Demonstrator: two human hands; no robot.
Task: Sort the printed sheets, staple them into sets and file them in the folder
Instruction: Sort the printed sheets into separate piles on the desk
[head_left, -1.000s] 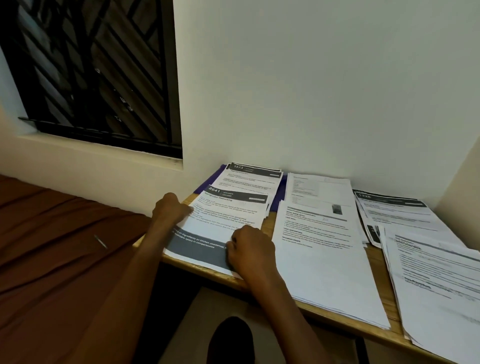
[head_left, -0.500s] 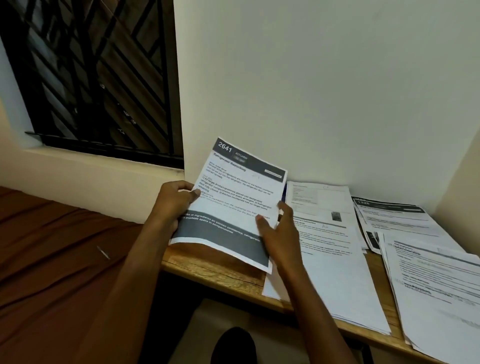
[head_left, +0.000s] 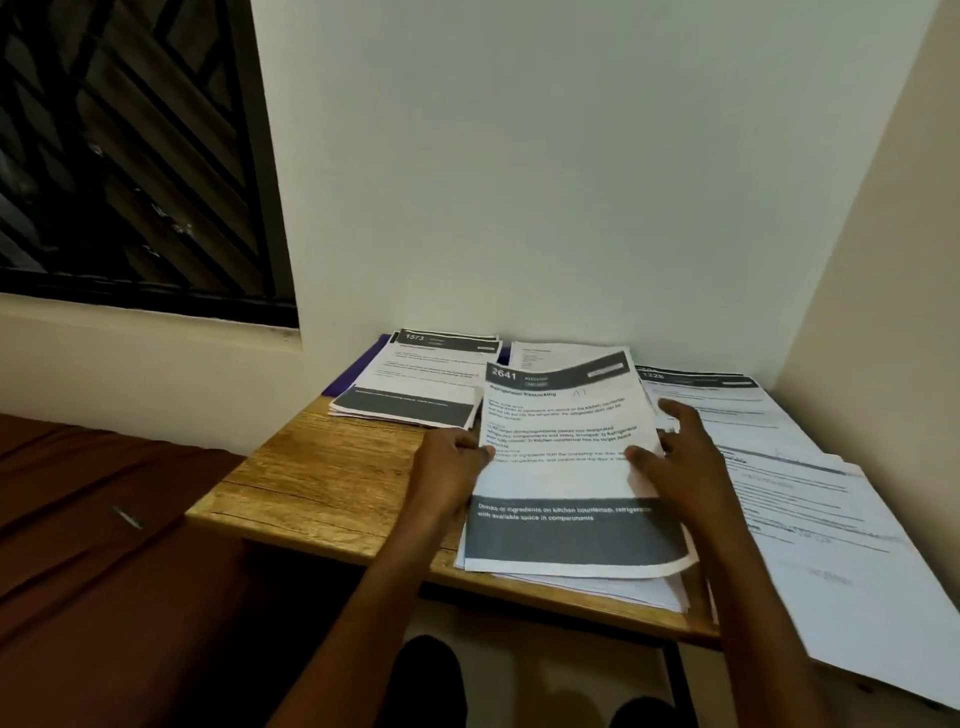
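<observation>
**Sheet 2641 held over the middle stack**

At far left I see a brown bed cover (head_left: 104, 545) with a small metallic object (head_left: 126, 517) lying on it, too small to identify; above it is a dark barred window (head_left: 130, 156). The wooden surface (head_left: 322, 478) begins beside the bed. At its back left lies a stack headed 1573 (head_left: 415, 384), resting on a purple folder (head_left: 363, 369) of which only an edge shows.

Next I see the left hand (head_left: 449, 467): its grip is closed on the left edge of the sheet headed 2641 (head_left: 566, 467), the fingers curled round the paper. That sheet, titled "Refrigerator Restocking", lies over the middle stack (head_left: 597, 584) near the front edge of the surface, its top right corner curling upward.

The right hand (head_left: 680, 457) meets the sheet's right edge with the thumb on top of the page and the fingers spread and fairly straight; I cannot tell whether they pinch the paper from beneath.

Further right, a stack headed 1228 (head_left: 696, 384) sits by the wall, and another stack (head_left: 841, 545) overhangs the front of the surface.
</observation>
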